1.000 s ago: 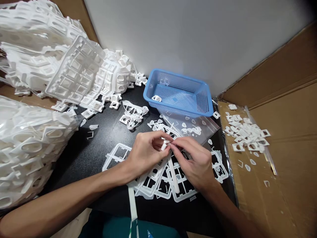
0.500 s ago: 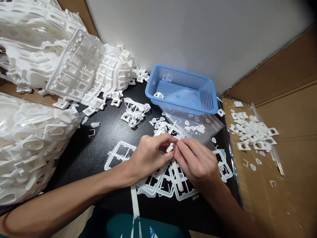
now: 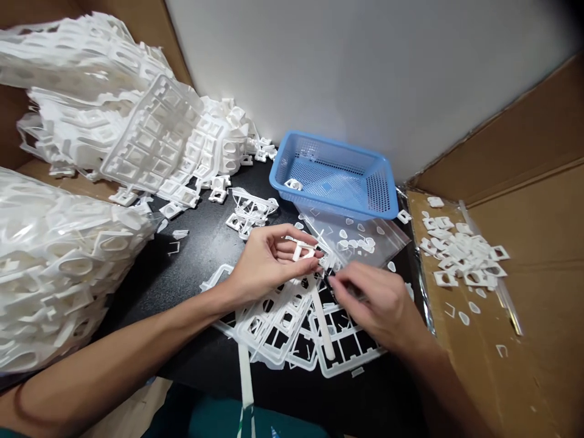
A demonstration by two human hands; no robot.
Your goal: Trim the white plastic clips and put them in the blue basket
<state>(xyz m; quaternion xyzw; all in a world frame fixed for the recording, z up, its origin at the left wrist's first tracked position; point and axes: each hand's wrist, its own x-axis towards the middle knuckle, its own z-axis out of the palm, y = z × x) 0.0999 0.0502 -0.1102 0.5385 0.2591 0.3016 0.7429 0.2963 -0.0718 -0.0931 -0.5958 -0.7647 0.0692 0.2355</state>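
Clock positions as the seated person reads them, twelve being the far side, the part at the centre. Two hands, apart from each other: the left hand [image 3: 269, 261] clamps one part [image 3: 298, 250] between thumb and fingers; the right hand [image 3: 381, 298] has its fingertips drawn together, though from where I stand I cannot tell whether they grip anything. The part, white plastic, small and angular, lies at the left fingertips, at ten o'clock from the right fingertips and near them.

Beneath both hands, at six o'clock, at least three flat plastic frames [image 3: 292, 340] overlap, gridded and round-cornered; one smooth, pale stick [image 3: 323, 325] lies across them. The table [image 3: 196, 340] is black, its surface finely grained. At seven o'clock, one pale strip [image 3: 245, 377] crosses its edge.

At twelve to one o'clock stands one basket [image 3: 337, 204] of blue, perforated plastic, containing one or two white pieces. At one to two o'clock, one clear bag [image 3: 383, 243] lies flat, thin, rounded chips [image 3: 365, 244] showing on it.

Two masses are too crowded to count: a bulging sack [image 3: 59, 261] of transparent film at nine o'clock, and a heap [image 3: 155, 134] at ten. At three o'clock, a loose pile [image 3: 460, 249] of squarish, holed pieces rests on brown cardboard [image 3: 538, 322].
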